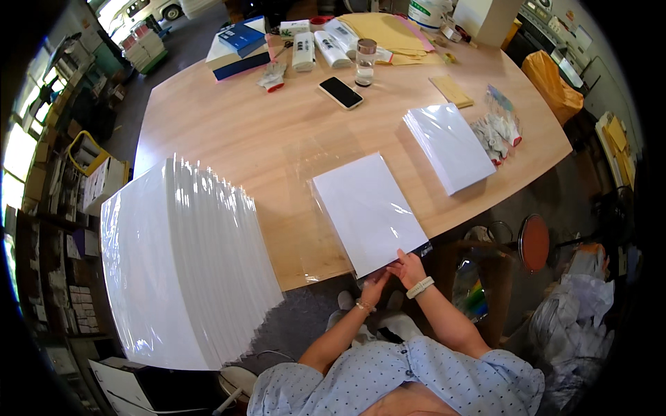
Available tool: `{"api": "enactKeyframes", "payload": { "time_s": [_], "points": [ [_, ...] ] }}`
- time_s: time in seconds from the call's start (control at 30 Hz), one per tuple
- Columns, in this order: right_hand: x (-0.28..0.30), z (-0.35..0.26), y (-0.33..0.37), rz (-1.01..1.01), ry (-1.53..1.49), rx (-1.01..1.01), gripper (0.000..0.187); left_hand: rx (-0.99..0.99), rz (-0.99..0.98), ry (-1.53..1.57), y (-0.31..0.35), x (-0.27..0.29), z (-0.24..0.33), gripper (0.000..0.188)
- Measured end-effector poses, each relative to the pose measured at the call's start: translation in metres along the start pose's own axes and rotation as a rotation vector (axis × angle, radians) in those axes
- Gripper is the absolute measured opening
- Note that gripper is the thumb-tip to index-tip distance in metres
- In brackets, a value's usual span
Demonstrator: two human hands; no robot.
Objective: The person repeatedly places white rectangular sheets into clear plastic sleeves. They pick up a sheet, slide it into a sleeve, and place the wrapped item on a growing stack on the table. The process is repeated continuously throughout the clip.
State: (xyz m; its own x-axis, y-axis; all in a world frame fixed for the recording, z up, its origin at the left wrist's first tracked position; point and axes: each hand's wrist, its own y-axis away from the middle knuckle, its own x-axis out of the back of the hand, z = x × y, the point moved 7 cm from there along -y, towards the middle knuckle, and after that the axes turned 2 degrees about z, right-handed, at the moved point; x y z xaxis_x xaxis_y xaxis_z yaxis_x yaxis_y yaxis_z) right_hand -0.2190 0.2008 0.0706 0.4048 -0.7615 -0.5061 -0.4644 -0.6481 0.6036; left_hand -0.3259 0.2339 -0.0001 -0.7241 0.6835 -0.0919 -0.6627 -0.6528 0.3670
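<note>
A white pack of paper [371, 211] in a clear plastic sleeve lies at the table's near edge, slightly turned. My right hand [407, 269] grips its near edge, thumb on top and the other fingers mostly underneath. My left hand [374, 288] is closed at the same edge, just left of the right one, its fingertips partly hidden by the pack. Flat clear plastic bags [320, 163] lie beneath and beside the pack. To the right sits a small stack of wrapped white packs [449, 149]. A tall stack of wrapped white packs [173, 270] stands at the left.
White gloves [496, 135] and a tan envelope [452, 91] lie at the right. Farther back are a phone [340, 92], a lidded glass jar [365, 64], another glove [272, 76], blue and white boxes [239, 48] and yellow envelopes [385, 35]. A round red stool [533, 243] stands right of the table.
</note>
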Motion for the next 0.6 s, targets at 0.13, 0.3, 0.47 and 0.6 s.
{"api": "enactKeyframes", "payload": {
  "time_s": [0.13,0.3,0.47,0.6],
  "points": [
    [0.022,-0.01,0.022,0.017,0.473,-0.134,0.024,-0.012,0.181,0.07,0.029,0.057,0.002,0.022],
    [-0.04,-0.021,0.053,-0.168,1.355,0.819,0.008,0.114,0.134,0.329,0.039,0.056,-0.001,0.029],
    [-0.085,0.034,0.051,-0.428,1.697,0.879,0.009,0.228,0.175,0.655,0.044,0.053,-0.012,0.032],
    [-0.088,0.034,0.054,-0.86,1.623,0.804,0.009,0.25,0.282,0.709,0.042,0.055,-0.027,0.033]
  ]
}}
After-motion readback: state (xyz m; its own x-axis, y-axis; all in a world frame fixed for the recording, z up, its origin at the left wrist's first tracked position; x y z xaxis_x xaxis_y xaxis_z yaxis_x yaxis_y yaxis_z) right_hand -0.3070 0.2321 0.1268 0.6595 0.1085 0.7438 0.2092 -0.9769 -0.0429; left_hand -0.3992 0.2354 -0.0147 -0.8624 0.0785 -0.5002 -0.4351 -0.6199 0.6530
